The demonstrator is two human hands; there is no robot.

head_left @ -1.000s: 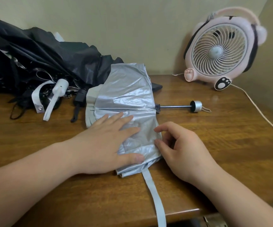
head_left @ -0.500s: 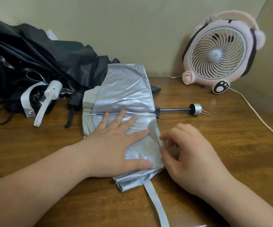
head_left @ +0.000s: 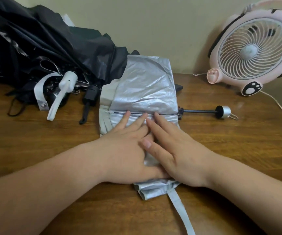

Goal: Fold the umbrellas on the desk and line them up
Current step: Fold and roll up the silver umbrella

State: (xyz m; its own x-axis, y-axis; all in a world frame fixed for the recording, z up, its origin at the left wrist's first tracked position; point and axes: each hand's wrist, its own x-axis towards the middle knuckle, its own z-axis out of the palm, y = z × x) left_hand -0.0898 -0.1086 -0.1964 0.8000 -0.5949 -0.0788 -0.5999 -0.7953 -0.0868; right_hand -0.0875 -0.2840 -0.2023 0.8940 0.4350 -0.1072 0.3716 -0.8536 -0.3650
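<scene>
A: Nearest to us, the grey strap (head_left: 179, 207) of the silver umbrella (head_left: 147, 85) trails off the front edge of the worktop (head_left: 35, 141).

B: Just past it, we press both hands flat on the near half of the canopy. Our left hand (head_left: 125, 150) lies with its fingers (head_left: 124, 122) straight and spread, gripping nothing.

A: Our right hand (head_left: 175, 150) is just as flat, its thumb lying over the back of the left.

B: Our fingertips reach the dark shaft (head_left: 199, 111), which sticks out to the right and ends in a silver cap (head_left: 223, 111).

A: The far half of the canopy lies crumpled beyond the shaft.

B: Further left is a heap of black umbrellas (head_left: 52, 48) with a white handle (head_left: 64, 92); we cannot tell how many are in it.

A: Far right, a pink fan (head_left: 255, 48) stands by the wall, its cord (head_left: 279, 106) running along the worktop.
</scene>
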